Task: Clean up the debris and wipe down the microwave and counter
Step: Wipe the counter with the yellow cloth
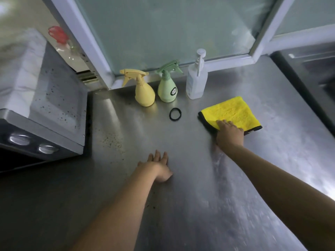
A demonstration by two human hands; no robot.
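A folded yellow cloth (233, 113) with a black edge lies on the steel counter (181, 196). My right hand (229, 134) rests on the cloth's near edge, fingers laid flat on it. Lying flat on the bare counter with straight fingers is my left hand (156, 167), to the right of dark crumbs (113, 140) scattered beside the microwave (52, 113). The microwave's grey side is speckled with dark spots. A black hair tie (175, 114) lies between the bottles and the cloth.
A yellow spray bottle (144, 92), a green spray bottle (167, 87) and a clear pump bottle (196, 82) stand along the back by a frosted window frame (199, 65). A sink (315, 69) is at the far right.
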